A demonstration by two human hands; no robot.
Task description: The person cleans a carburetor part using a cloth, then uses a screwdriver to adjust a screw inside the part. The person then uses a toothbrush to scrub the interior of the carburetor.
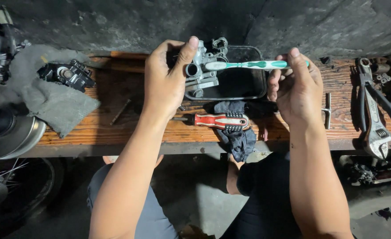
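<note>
- Up at centre top of the frame, the left hand (pixel 166 82) is closed around a carburetor (pixel 201 71), thumb pressed along its top edge and fingers wrapped behind it.
- The carburetor is a dull silver casting with a round dark bore facing the camera, small levers and a wire loop at its upper right, and a flat flange at the bottom.
- Its long axis runs roughly up and down in the frame; the bore opening looks toward the viewer.
- The right hand (pixel 295 84) pinches a toothbrush (pixel 248 65) near its tail, thumb on top, fingers curled beneath.
- The toothbrush is white and teal; it lies almost level, left to right, with its head touching the carburetor just beside the bore.
- Both are held over a black tray (pixel 248 84) resting on a wooden bench (pixel 116 128).
- Below the tray lies a red-and-white screwdriver (pixel 217 120), tip pointing left, across a dark rag (pixel 239 137).
- At right edge: pliers (pixel 388 106) and a wrench (pixel 374 128).
- At upper left: a grey cloth (pixel 45 97) with a black part (pixel 69 74) on it.
</note>
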